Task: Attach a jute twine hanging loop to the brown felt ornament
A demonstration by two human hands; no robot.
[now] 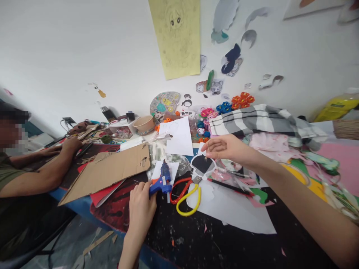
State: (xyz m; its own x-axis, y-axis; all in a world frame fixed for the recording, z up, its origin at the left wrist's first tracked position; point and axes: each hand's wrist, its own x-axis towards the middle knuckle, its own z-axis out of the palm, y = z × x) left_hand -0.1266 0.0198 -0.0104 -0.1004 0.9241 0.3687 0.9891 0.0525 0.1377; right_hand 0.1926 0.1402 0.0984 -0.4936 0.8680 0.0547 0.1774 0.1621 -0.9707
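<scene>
Cluttered black-topped table (193,239) against white wall (84,45). Left hand (142,200) clamped on blue hot glue gun (165,179) handle, left of red-and-yellow-handled scissors (188,213). Nozzle points at wall, long axis runs near to far. Right hand (224,148) half curled over black-and-white paper cutout (202,165); can't tell if fingertips pinch anything.

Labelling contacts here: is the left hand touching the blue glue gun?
Touching. The head view, the only one, shows it: the left hand has its fingers closed around the handle of the blue glue gun, with no gap showing.
</scene>
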